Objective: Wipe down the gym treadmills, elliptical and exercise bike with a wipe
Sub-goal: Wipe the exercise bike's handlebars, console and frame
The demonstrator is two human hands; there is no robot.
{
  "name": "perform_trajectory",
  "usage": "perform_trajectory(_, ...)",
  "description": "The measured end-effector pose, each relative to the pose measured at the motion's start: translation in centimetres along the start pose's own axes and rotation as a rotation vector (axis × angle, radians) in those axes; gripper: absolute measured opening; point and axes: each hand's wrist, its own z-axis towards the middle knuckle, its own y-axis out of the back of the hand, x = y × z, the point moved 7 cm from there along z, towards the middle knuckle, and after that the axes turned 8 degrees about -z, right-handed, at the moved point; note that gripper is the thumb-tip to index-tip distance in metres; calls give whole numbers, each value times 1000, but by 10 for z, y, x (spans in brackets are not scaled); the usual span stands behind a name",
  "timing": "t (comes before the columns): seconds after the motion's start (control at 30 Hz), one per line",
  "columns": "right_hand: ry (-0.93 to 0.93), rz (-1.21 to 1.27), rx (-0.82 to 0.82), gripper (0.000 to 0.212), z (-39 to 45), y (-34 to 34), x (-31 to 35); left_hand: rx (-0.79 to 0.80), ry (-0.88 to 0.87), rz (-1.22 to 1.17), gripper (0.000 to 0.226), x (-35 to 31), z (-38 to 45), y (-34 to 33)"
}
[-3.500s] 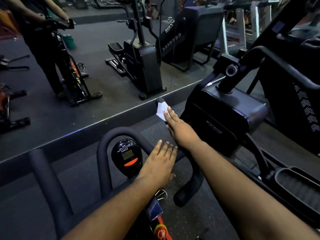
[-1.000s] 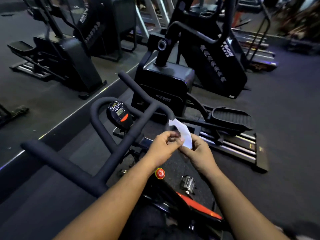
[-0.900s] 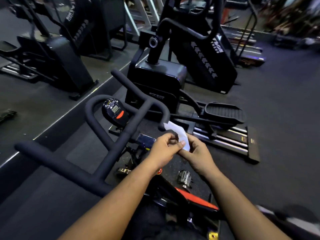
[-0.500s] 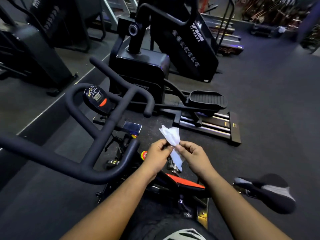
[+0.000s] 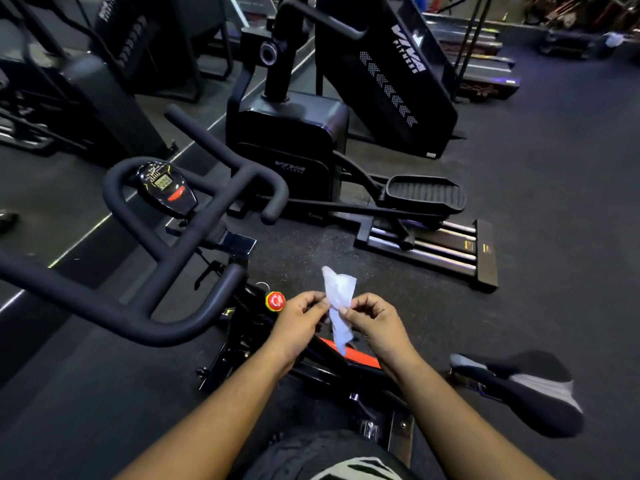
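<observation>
Above the bike frame (image 5: 349, 358), at the middle of the view: left hand (image 5: 298, 322) and right hand (image 5: 375, 322) raised side by side, forearms reaching in from the bottom edge, knuckles up, fingers curled inward. Between them, white wipe (image 5: 337, 306), crumpled and upright, pinched on its left edge by left thumb and fingertips, on its right edge by right thumb and forefinger; upper part standing free above the fingers, lower tail hanging down between the wrists. Touching no machine.

Just left of left hand: red round knob (image 5: 275, 301) on the exercise bike. Further left and up: black padded handlebars (image 5: 194, 244), curving forward, with a small black console (image 5: 166, 188) mounted inside the front loop, grey screen and red mark on it. Right of right forearm, lower down: bike saddle (image 5: 533, 393), black with a grey patch, well apart from the wipe.

Beyond the hands, on dark rubber flooring (image 5: 554, 237): black elliptical (image 5: 294, 140), boxy housing, one ribbed foot pedal (image 5: 426, 195) over silver rails (image 5: 446, 244). Behind that, a slanted black machine (image 5: 391, 77) with white lettering. Far back right, treadmill (image 5: 485, 74), partly visible. Along the left side, a mirror wall (image 5: 52, 188) repeating the machines.

No containers anywhere in view.
</observation>
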Motion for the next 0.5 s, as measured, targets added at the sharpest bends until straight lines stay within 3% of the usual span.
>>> perform_trajectory(0.13, 7, -40, 25, 20, -2, 19, -8, -14, 9, 12, 26, 5, -6, -24)
perform_trajectory(0.27, -29, 31, 106, 17, -2, 35, -17, -151, -34, 108, 13, 11, -11, -29)
perform_trajectory(0.4, -105, 115, 148, 10, 2, 42, -20, -178, 53, 25, 15, 22, -19, -26)
perform_trajectory(0.5, -79, 34, 130, 10, 6, 40, -20, -180, 106, -40, 13, 29, -25, -28)
